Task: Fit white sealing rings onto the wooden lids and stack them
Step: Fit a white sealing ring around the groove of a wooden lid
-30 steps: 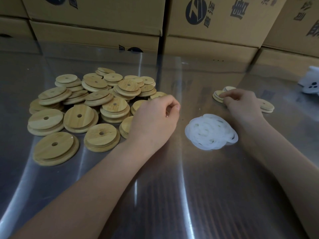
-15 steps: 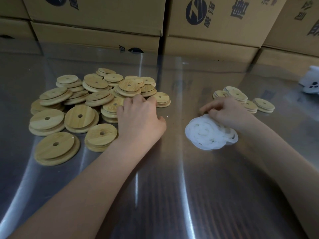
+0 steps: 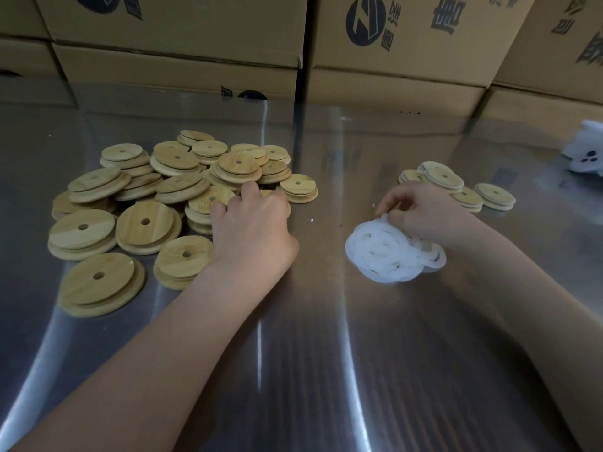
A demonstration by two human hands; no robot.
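Note:
A loose heap of round wooden lids, each with a small centre hole, covers the left of the metal table. My left hand lies on the heap's right edge, its fingers curled over a lid that it mostly hides. A pile of white sealing rings sits right of centre. My right hand is at the pile's far edge, thumb and fingers pinching the top ring. Behind it lie several lids with rings fitted, partly stacked.
The shiny metal table reflects light. Cardboard boxes form a wall along its far edge. A white object with dark dots sits at the far right.
My right hand left the finished lids and came down to the ring pile, where it now pinches a ring. My left hand moved left onto the heap and settled on a lid.

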